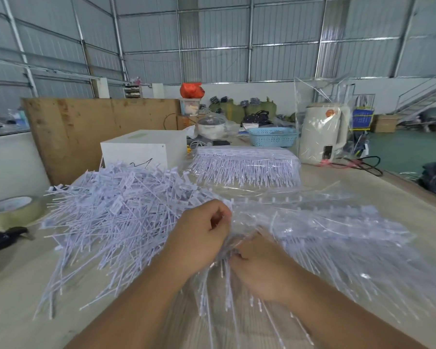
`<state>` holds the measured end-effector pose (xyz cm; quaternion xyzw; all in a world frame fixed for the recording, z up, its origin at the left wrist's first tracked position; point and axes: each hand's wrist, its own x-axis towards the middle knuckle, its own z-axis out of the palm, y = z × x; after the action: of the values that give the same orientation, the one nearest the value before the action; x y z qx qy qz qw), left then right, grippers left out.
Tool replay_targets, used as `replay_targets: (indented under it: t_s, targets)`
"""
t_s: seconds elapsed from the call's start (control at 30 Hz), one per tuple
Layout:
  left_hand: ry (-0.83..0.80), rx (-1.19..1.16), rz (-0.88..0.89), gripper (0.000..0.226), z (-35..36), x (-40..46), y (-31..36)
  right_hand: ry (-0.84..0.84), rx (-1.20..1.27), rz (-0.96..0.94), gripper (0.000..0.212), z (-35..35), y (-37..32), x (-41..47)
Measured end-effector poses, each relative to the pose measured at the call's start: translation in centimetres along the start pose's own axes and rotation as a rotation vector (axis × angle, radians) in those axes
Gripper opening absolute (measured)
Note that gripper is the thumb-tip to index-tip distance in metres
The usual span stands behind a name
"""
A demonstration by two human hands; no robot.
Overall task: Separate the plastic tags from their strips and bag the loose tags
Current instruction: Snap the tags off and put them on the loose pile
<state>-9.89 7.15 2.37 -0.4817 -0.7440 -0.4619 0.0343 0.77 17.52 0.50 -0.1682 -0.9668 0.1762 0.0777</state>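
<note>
A big heap of loose white plastic tags [116,212] covers the table's left half. To the right lies a clear plastic bag [337,238] with white tag strips inside, blurred. My left hand [199,235] has its fingers curled round the bag's near-left edge, beside the heap. My right hand [262,268] sits just below and to the right, its fingers curled into the crumpled plastic and the tag stems there. A second clear pack of tag strips [247,167] rests further back in the middle.
A roll of tape [13,210] and a black-handled tool [5,238] lie at the left edge. Behind the heap stands a white box [141,147]. A blue basket [272,137] and a white kettle [325,132] stand at the back right.
</note>
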Motion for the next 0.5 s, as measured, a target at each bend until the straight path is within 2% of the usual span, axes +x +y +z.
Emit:
replay_targets:
  t_s: [0.07, 0.2, 0.33, 0.4, 0.5]
  targets:
    - [-0.024, 0.044, -0.001, 0.017, 0.2, 0.0, -0.1, 0.03, 0.056, -0.002, 0.027, 0.1, -0.2, -0.3]
    - [-0.141, 0.121, -0.049, 0.014, 0.7, 0.1, -0.8, 0.129, -0.089, 0.007, 0.027, 0.6, -0.6, -0.3]
    - [-0.26, 0.155, -0.124, 0.019, 1.0, -0.1, -1.1, 0.105, -0.071, 0.049, 0.026, 0.3, -0.6, -0.3]
    - [-0.266, 0.233, -0.118, 0.019, 1.0, 0.0, -1.2, 0.142, -0.066, 0.022, 0.024, -0.2, -0.3, -0.7]
    - [-0.313, 0.222, -0.092, 0.022, 1.2, 0.1, -1.5, 0.199, -0.044, -0.043, 0.022, -1.2, -0.6, -1.5]
